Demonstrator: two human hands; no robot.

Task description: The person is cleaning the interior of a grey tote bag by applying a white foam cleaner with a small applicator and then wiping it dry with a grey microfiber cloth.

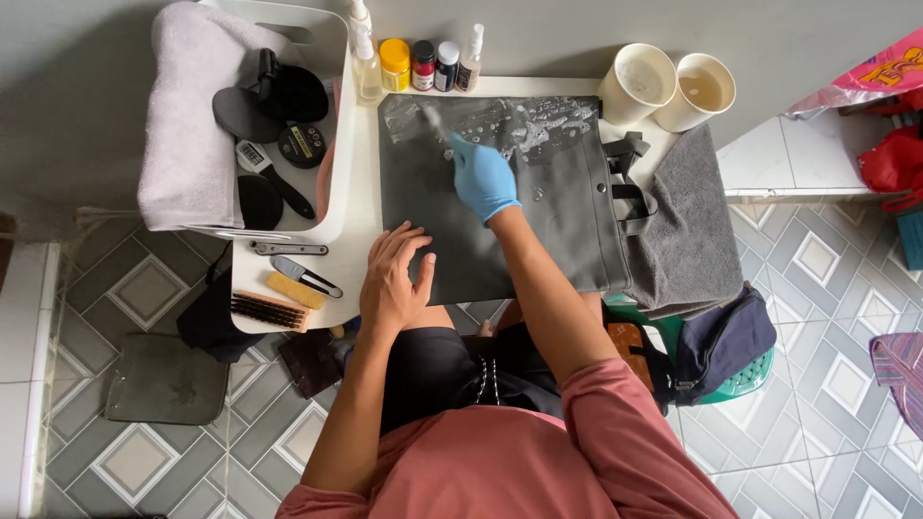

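Note:
A dark grey bag (558, 211) lies flat on a small white table (361, 216), with foam over its top part. My right hand (484, 179), in a blue glove, is shut on a small brush (433, 122) whose head rests on the foamy upper left of the bag. Bare, my left hand (394, 279) presses flat with fingers spread on the bag's lower left corner.
A white tray (332, 106) at left holds a pale towel, black brushes and a tin. Small bottles (423, 62) line the table's back edge, two paper cups (668, 86) stand at back right. A grey towel (692, 221) lies under the bag's right side. Brushes and a tool (288, 284) lie at front left.

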